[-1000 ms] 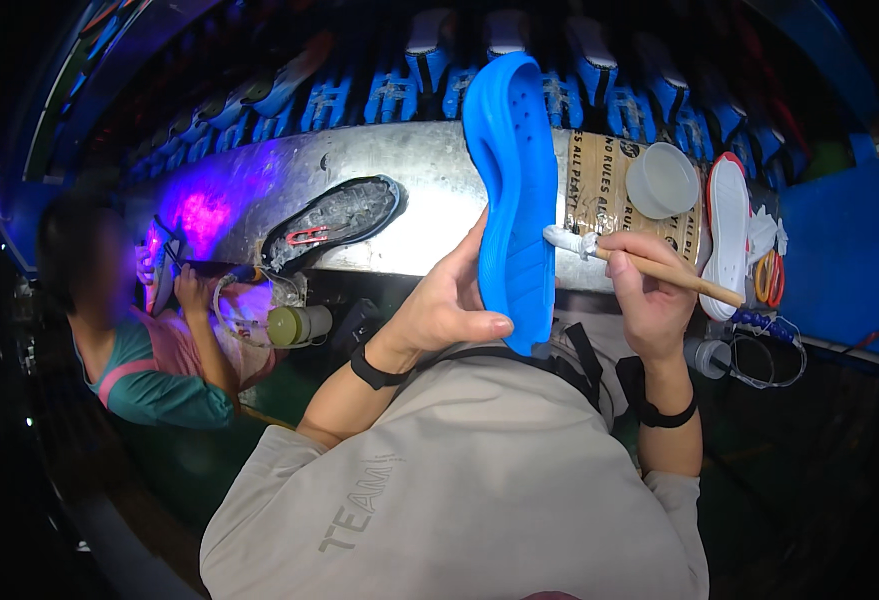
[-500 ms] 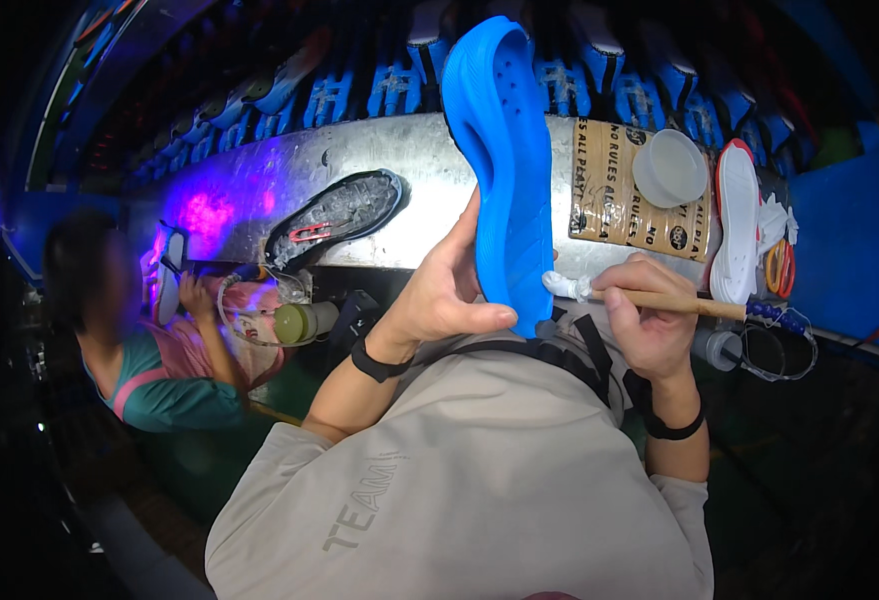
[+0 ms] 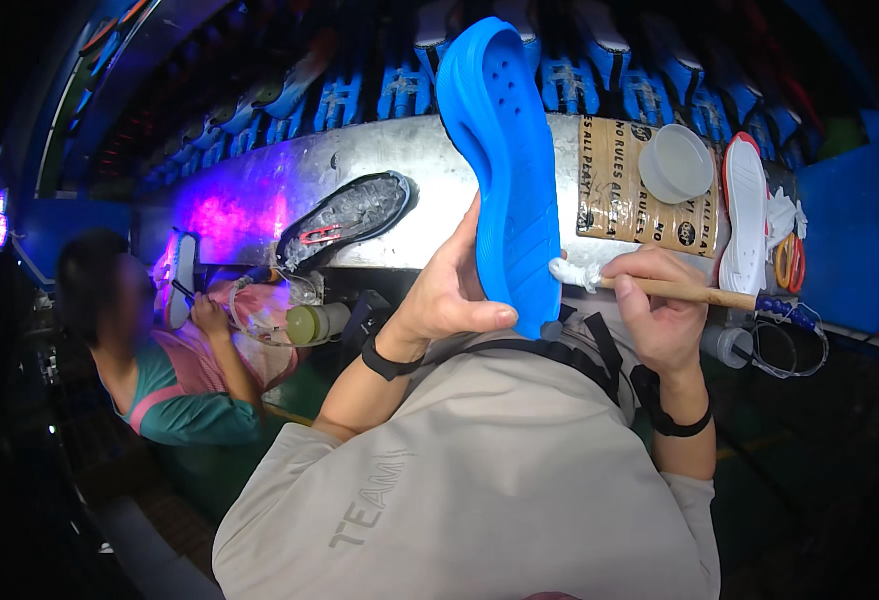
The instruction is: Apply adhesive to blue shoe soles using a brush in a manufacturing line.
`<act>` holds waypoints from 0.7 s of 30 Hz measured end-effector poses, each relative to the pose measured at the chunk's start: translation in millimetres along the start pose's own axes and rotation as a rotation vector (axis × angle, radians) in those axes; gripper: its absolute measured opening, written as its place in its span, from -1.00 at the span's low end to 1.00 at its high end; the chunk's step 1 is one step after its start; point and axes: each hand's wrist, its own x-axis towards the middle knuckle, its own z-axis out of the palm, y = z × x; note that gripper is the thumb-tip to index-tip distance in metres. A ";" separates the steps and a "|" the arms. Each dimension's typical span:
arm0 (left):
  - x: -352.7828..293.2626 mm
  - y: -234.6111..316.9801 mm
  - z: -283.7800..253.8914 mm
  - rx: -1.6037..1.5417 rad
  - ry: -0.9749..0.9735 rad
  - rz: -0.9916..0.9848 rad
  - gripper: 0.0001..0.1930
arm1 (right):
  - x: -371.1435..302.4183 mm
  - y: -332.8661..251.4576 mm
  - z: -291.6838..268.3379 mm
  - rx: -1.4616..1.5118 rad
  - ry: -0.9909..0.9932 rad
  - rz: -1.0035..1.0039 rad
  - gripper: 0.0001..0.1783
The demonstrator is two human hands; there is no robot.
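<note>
A blue shoe sole (image 3: 507, 190) stands nearly upright before me, its row of small holes toward the top. My left hand (image 3: 456, 295) grips its lower part, thumb in front and the other fingers mostly hidden behind it. In my right hand (image 3: 661, 310) is a wooden-handled applicator (image 3: 699, 291) with a white wrapped tip and a blue beaded piece at its far end. The tip is at the right edge of the sole, low down; whether it touches I cannot tell. Thumb and fingers are closed around the handle.
On the metal bench (image 3: 249, 190) lies a dark, shoe-shaped piece (image 3: 344, 222). Taped cardboard (image 3: 614, 200) bears a translucent cup (image 3: 675, 165); a white sole (image 3: 744, 225) and orange-handled scissors (image 3: 789, 262) lie right of it. A co-worker (image 3: 194, 370) works at left. Shoes on blue holders (image 3: 402, 90) line the back.
The white tip and my right hand have moved slightly up along the sole's right edge. My left hand keeps its hold. The whole view has shifted a little.
</note>
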 end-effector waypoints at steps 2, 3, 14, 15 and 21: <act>1.8 -2.8 -1.0 -0.019 -0.031 0.008 0.25 | -1.9 0.9 -1.9 0.012 -0.053 0.018 -0.92; 2.4 -4.2 -1.8 -0.036 -0.028 0.013 0.21 | -4.2 1.5 -2.9 0.029 -0.044 -0.011 -0.92; -3.3 5.9 -16.0 -1.126 -0.250 -0.056 0.11 | 2.8 49.8 22.2 0.043 0.409 0.091 -0.80; -4.5 6.6 -18.1 -1.148 -0.247 -0.044 0.13 | 3.2 54.6 25.7 -0.023 0.355 0.030 -0.79; -15.0 7.3 -28.3 -1.166 -0.277 0.006 0.13 | -3.1 90.9 42.2 -0.105 0.262 -0.043 -0.78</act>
